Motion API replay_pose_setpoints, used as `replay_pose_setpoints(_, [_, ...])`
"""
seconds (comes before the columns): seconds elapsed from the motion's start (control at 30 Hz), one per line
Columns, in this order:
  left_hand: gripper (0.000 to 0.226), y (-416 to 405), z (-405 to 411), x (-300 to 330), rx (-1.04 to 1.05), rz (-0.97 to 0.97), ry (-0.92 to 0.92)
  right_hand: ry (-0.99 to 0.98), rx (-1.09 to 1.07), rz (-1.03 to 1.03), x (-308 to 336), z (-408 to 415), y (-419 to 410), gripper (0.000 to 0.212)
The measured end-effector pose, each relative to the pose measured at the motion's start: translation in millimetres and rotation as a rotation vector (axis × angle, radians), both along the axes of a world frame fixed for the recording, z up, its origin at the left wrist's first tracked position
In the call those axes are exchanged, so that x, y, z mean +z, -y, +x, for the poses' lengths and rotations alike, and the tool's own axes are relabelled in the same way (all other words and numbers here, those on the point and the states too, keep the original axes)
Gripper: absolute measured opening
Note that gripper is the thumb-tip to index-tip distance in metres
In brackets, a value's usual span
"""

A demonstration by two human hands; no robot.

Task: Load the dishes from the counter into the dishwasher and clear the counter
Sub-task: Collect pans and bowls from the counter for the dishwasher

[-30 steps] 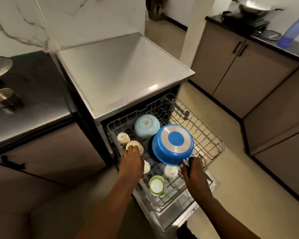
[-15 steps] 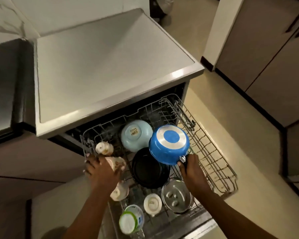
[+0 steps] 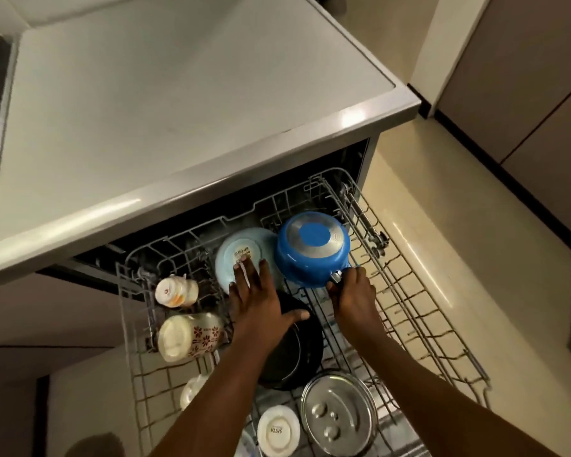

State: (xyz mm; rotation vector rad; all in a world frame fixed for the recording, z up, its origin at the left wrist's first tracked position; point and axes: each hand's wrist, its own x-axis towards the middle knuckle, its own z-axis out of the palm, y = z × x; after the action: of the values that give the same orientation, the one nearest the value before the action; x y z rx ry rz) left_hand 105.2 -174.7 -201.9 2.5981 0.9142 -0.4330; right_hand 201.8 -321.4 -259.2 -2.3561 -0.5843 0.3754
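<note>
The dishwasher's wire rack (image 3: 419, 311) is pulled out below the counter. A blue saucepan (image 3: 312, 250) lies upside down at the rack's back, and my right hand (image 3: 351, 291) grips its handle. My left hand (image 3: 259, 298) rests flat with spread fingers on an upturned pale blue bowl (image 3: 241, 252) just left of the pan, its thumb over a black pan (image 3: 299, 351). Two patterned cups (image 3: 177, 290) (image 3: 188, 336) lie on their sides at the rack's left. A steel lid (image 3: 338, 412) and a white bowl (image 3: 277, 430) sit at the front.
The grey counter top (image 3: 178, 110) above the dishwasher is bare. Beige floor (image 3: 475, 258) lies to the right, with brown cabinet doors (image 3: 541, 110) beyond it. The rack's right half holds only bare tines.
My left hand left the cups at the rack's left and moved right onto the pale blue bowl. The blue saucepan shifted slightly back in my right hand. The view tilted further down.
</note>
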Motion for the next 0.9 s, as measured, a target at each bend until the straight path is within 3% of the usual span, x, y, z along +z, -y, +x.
replay_pose_setpoints(0.2, [0.128,-18.2,17.3,-20.8,-0.011,-0.053,-0.11,0.014,-0.129,-0.002,-25.8,29.1,-18.6,0.027])
replay_pose_setpoints(0.3, [0.13,-18.1,21.0,-27.0,0.014,-0.115,-0.09,0.178,-0.071,-0.081,-43.8,35.7,-21.0,0.032])
replay_pose_setpoints(0.7, [0.128,-18.4,19.3,-31.0,0.01,-0.116,-0.091,0.28,0.023,-0.142,-41.6,57.0,-29.4,0.036])
replay_pose_setpoints(0.83, [0.127,-18.8,17.6,-32.4,0.008,-0.122,-0.081,0.249,-0.029,-0.152,-44.3,54.6,-30.9,0.035])
replay_pose_setpoints(0.9, [0.126,-19.4,16.3,-33.7,0.0,-0.121,-0.075,0.141,-0.117,-0.166,-48.6,61.2,-29.6,0.028])
